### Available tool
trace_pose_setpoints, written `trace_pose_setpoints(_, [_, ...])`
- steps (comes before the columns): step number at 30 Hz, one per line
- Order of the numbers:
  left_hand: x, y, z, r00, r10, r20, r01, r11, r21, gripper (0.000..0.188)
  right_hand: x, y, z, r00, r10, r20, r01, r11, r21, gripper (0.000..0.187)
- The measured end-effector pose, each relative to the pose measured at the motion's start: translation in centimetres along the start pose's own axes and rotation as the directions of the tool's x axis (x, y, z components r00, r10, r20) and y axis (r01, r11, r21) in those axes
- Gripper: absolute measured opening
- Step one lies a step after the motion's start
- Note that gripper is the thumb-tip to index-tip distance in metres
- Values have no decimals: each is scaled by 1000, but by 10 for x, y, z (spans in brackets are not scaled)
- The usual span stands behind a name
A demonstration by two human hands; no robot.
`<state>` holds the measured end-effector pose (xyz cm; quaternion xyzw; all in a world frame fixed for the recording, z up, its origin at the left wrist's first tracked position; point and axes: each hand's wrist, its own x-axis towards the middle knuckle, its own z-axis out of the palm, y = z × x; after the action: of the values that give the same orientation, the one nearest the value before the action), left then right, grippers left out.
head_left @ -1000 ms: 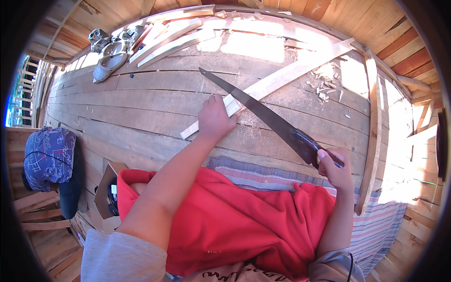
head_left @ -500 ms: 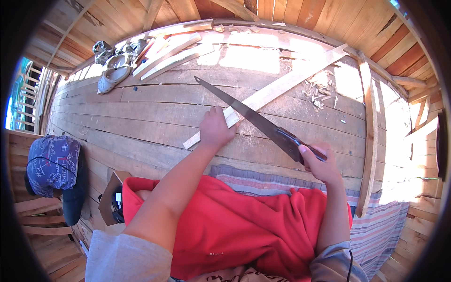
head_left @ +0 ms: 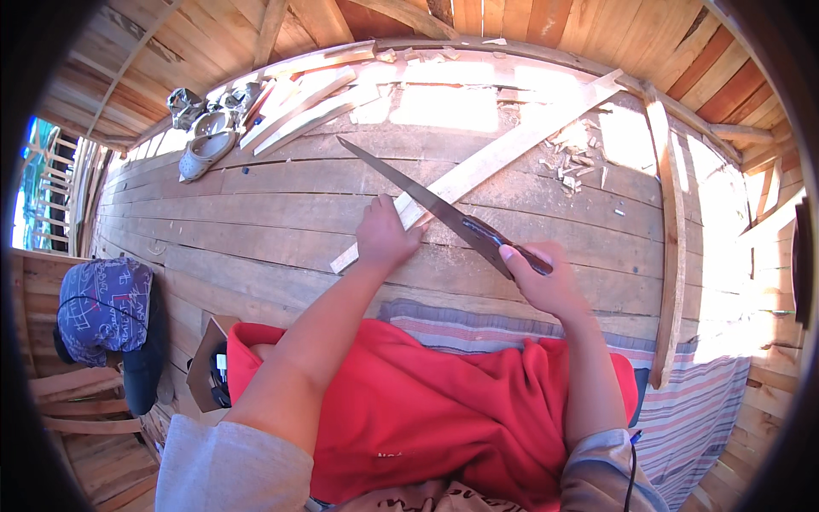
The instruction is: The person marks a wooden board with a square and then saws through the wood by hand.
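Observation:
A long pale wooden board (head_left: 503, 158) lies slantwise across the plank floor, from near my left hand toward the far right. My left hand (head_left: 386, 237) is closed around its near part and steadies it. A handsaw (head_left: 401, 181) with a dark blade and brown handle is gripped in my right hand (head_left: 546, 277). Its blade crosses the board just beyond my left hand, with the tip pointing to the far left. Whether the teeth have cut into the wood cannot be made out.
Small wood offcuts (head_left: 573, 162) lie right of the board. At the far left are grey clogs (head_left: 207, 156) and loose wood strips (head_left: 311, 119). A long beam (head_left: 672, 247) stands to the right; a striped cloth (head_left: 682, 427) is beneath it. Red fabric (head_left: 409, 410) covers my lap.
My right hand and the saw have moved up and left, pushing the blade farther across the board. My left hand stays on the board.

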<state>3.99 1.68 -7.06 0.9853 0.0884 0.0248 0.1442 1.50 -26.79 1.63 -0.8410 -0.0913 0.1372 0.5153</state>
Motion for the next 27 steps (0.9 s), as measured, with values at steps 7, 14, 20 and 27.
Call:
trace_pose_setpoints(7, [0, 0, 6, 999, 49, 7, -49, 999, 9, 68, -43, 11, -45, 969, 222, 109, -243, 933, 264, 48])
trace_pose_setpoints(14, [0, 1, 6, 999, 43, -19, -42, 998, 37, 67, 7, -9, 9, 982, 185, 30, -187, 972, 140, 48])
trace_pose_setpoints(20, [-2, -4, 2, 999, 53, 3, -53, 999, -1, 64, -39, -7, -53, 950, 288, 119, -310, 910, 277, 46])
trace_pose_setpoints(27, [1, -1, 9, 999, 38, 19, -38, 999, 37, 64, -16, -18, -5, 918, 388, 84, -371, 762, 530, 47])
